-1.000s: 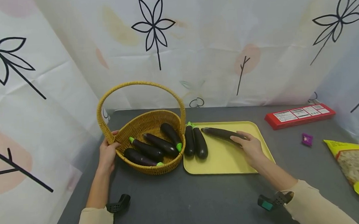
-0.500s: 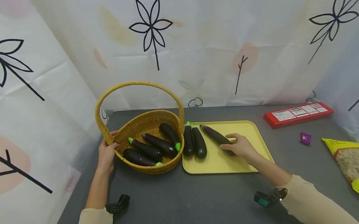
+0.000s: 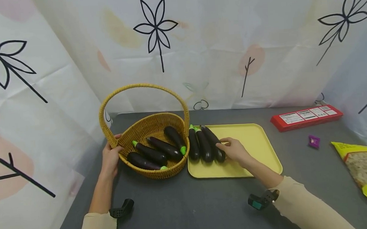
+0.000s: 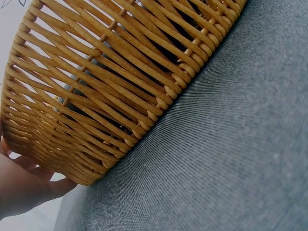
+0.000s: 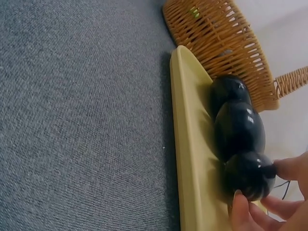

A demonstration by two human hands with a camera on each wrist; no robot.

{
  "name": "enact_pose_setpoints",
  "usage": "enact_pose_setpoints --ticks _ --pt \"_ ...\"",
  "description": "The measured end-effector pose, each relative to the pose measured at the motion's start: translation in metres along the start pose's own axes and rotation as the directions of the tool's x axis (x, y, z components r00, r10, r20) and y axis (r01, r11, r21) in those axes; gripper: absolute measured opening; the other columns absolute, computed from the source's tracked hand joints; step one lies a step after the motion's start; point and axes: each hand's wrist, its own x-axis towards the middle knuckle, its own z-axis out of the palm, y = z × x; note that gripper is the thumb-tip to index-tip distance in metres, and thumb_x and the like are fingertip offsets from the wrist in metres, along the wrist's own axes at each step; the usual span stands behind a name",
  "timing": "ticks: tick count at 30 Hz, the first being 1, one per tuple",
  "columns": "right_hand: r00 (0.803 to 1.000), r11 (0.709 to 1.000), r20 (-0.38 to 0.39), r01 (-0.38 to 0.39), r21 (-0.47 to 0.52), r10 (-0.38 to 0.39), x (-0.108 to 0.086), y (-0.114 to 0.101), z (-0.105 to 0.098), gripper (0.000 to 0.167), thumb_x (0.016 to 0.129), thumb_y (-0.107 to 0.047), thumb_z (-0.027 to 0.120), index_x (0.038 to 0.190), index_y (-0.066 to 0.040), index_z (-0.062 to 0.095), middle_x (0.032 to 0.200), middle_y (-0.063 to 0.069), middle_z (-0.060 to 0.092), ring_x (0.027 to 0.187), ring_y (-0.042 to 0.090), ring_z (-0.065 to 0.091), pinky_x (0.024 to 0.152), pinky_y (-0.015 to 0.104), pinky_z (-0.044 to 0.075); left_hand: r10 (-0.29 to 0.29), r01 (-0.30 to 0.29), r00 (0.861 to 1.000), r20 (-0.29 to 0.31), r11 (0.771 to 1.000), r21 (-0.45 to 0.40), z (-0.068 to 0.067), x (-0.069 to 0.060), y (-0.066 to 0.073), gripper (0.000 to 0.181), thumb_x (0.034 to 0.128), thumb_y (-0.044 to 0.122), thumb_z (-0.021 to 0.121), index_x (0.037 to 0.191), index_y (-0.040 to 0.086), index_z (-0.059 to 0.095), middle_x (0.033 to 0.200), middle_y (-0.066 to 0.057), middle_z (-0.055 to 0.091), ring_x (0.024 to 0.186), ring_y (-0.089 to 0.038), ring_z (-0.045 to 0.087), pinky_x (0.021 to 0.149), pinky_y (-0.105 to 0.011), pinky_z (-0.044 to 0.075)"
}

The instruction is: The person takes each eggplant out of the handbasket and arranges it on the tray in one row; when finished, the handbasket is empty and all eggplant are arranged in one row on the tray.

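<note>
My left hand (image 3: 110, 158) grips the left rim of a woven wicker basket (image 3: 157, 174), beside the foot of its tall handle. Several dark eggplants (image 3: 149, 152) lie in the basket. To its right, a yellow tray (image 3: 250, 138) bears three eggplants side by side. My right hand (image 3: 235, 151) holds the rightmost eggplant (image 3: 210, 137) near its thick lower end. In the right wrist view, thumb and fingers are around that rounded end (image 5: 245, 175), which touches the middle eggplant (image 5: 239, 127). In the left wrist view, the basket's wall (image 4: 115, 72) hides most of its contents.
Right of the tray lie a red box (image 3: 306, 117), a small purple packet (image 3: 314, 142) and a yellow bag (image 3: 365, 170). The basket stands against the tray's left side on a grey table (image 3: 188, 207). A patterned white curtain (image 3: 214, 57) hangs behind.
My right hand has moved the eggplant leftward across the tray and turned it more upright, bringing it alongside the other two. My left hand and the basket have stayed put.
</note>
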Motion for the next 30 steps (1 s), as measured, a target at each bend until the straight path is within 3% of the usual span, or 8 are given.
enact_pose_setpoints --ticks 6,13,21,26,30 --pt "0.999 0.999 0.026 -0.038 0.025 0.037 0.002 0.0029 -0.0008 0.053 0.097 -0.028 0.056 0.138 0.003 0.044 0.131 0.03 0.047 0.069 0.018 0.049 0.062 0.032 0.051 0.002 -0.002 1.0 0.003 1.0 0.003 0.0 -0.0007 0.0007 0.051 0.0927 -0.005 0.044 0.141 0.011 0.043 0.138 -0.01 0.038 0.117 -0.024 0.042 0.092 -0.037 0.033" --pt "0.998 0.997 0.031 -0.063 0.038 0.062 0.0024 0.004 -0.0049 0.053 0.098 -0.033 0.053 0.137 0.002 0.045 0.106 0.016 0.053 0.076 0.019 0.05 0.066 0.032 0.052 -0.008 0.008 1.0 0.001 1.0 -0.004 0.0001 0.0004 0.0002 0.051 0.0926 -0.005 0.043 0.141 0.011 0.042 0.139 -0.009 0.037 0.118 -0.023 0.041 0.094 -0.037 0.032" --pt "0.996 0.993 0.06 -0.073 0.09 0.068 0.0022 0.0061 -0.006 0.053 0.098 -0.029 0.054 0.138 0.003 0.042 0.124 0.026 0.052 0.087 0.025 0.061 0.068 0.035 0.054 -0.006 0.006 1.0 0.006 1.0 -0.004 0.0006 -0.0001 0.0004 0.052 0.0932 -0.005 0.044 0.142 0.011 0.042 0.141 -0.01 0.036 0.119 -0.025 0.041 0.094 -0.038 0.033" --pt "0.994 0.993 0.095 -0.071 0.095 0.062 0.0022 0.0064 -0.0049 0.06 0.097 -0.03 0.056 0.142 0.003 0.035 0.135 0.031 0.042 0.089 0.027 0.06 0.067 0.035 0.054 0.004 -0.004 1.0 0.008 1.0 -0.002 0.001 -0.0007 0.0014 0.051 0.0932 -0.005 0.043 0.142 0.01 0.042 0.141 -0.011 0.036 0.118 -0.025 0.042 0.092 -0.037 0.033" --pt "0.994 0.995 0.095 -0.059 0.083 0.051 0.0026 0.0063 -0.0037 0.061 0.096 -0.029 0.057 0.143 0.003 0.034 0.135 0.031 0.042 0.09 0.026 0.057 0.066 0.033 0.053 0.004 -0.004 1.0 0.001 1.0 -0.002 0.0011 -0.001 0.0017 0.051 0.0931 -0.005 0.043 0.142 0.009 0.042 0.139 -0.011 0.037 0.117 -0.025 0.042 0.093 -0.037 0.033"
